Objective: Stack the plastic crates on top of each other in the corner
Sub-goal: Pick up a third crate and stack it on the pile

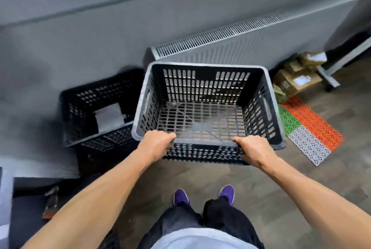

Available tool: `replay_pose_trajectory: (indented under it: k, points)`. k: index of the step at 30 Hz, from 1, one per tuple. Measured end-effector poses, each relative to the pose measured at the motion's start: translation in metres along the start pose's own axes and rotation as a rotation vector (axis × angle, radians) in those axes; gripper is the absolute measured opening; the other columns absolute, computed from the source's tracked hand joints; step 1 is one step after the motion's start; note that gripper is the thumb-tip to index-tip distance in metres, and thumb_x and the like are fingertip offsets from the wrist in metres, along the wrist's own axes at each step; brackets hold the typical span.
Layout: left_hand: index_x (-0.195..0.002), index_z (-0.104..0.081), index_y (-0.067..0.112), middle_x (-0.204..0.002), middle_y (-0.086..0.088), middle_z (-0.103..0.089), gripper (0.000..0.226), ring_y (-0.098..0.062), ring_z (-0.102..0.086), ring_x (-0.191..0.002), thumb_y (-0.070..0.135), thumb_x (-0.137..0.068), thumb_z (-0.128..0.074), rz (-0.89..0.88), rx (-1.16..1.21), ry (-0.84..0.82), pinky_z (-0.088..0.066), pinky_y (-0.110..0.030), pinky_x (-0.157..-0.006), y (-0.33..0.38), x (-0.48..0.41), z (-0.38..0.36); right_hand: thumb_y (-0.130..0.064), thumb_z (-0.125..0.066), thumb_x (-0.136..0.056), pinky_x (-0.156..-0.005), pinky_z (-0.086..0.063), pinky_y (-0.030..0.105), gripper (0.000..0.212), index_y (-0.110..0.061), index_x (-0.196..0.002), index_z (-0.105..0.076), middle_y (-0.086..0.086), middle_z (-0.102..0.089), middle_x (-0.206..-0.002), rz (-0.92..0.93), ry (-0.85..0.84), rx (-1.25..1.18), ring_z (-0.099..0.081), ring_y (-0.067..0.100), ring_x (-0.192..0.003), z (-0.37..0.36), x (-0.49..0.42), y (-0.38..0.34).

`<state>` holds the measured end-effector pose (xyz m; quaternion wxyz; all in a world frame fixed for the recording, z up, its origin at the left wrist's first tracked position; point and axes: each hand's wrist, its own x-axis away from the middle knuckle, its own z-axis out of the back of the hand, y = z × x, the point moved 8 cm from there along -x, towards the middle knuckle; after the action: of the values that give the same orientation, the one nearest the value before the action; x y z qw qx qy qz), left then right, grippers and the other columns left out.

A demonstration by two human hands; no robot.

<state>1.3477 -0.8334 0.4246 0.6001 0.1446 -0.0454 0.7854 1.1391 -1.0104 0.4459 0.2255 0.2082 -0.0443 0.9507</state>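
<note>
Head camera view, looking down past both outstretched bare arms. The left hand (155, 144) and the right hand (255, 151) each grip the near rim of a dark grey rectangular plastic crate with slotted walls and base (202, 88). The fingers curl over the rim's top edge and down inside, and the backs of the hands face the camera. The left hand is near the crate's near-left corner and the right hand toward its near-right corner. This crate is held level in the air above a brown wood-patterned floor (200, 180). It is empty, and the floor shows through the holes in its base. Just beside it on the left, against a grey wall (80, 37), stands a second black slotted plastic crate (84, 108), partly blurred. A white rectangular sheet (109, 117) lies inside it. A dark mass sits under this crate, but I cannot tell whether it is another crate. Behind the held crate, a long grey panel radiator with a grilled top (230, 41) runs along the wall. To the right, brown cardboard boxes (295, 82) are piled on the floor. Near them lies an orange, green and white perforated plastic mat (313, 130). At the bottom, two purple shoes (180, 196) and dark trouser legs are visible.
</note>
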Motion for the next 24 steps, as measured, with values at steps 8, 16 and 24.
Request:
replay_pose_trajectory:
  k: [8, 16, 24]
  points:
    - [-0.091, -0.053, 0.019, -0.078, 0.003, -0.068, 0.013, -0.023, -0.067, -0.076, 0.011, -0.085, -0.061, -0.048, 0.068, 0.097, -0.042, -0.031, -0.058, 0.018, 0.010, 0.010, -0.017, -0.051, -0.081, -0.076, -0.051, 0.036, 0.034, -0.026, -0.114, -0.054, 0.000, -0.070, -0.105, 0.001, 0.031, 0.111, -0.064, 0.028, -0.103, 0.036, 0.026, 0.002]
    - [-0.090, -0.051, 0.019, -0.081, 0.002, -0.070, 0.009, -0.023, -0.068, -0.080, 0.018, -0.091, -0.060, -0.028, 0.051, 0.148, -0.045, -0.032, -0.062, 0.019, 0.011, 0.031, -0.020, -0.050, -0.085, -0.072, -0.051, 0.035, 0.022, -0.027, -0.106, -0.055, -0.002, -0.072, -0.098, 0.035, 0.142, 0.082, -0.066, 0.027, -0.096, 0.050, 0.025, 0.009]
    - [-0.086, -0.045, 0.020, -0.079, 0.004, -0.069, 0.017, -0.023, -0.068, -0.078, 0.020, -0.092, -0.061, 0.008, 0.023, 0.177, -0.042, -0.031, -0.059, 0.030, 0.011, 0.052, -0.016, -0.051, -0.085, -0.071, -0.051, 0.036, 0.028, -0.025, -0.110, -0.055, 0.000, -0.072, -0.097, 0.093, 0.177, 0.052, -0.066, 0.027, -0.095, 0.056, 0.019, 0.026]
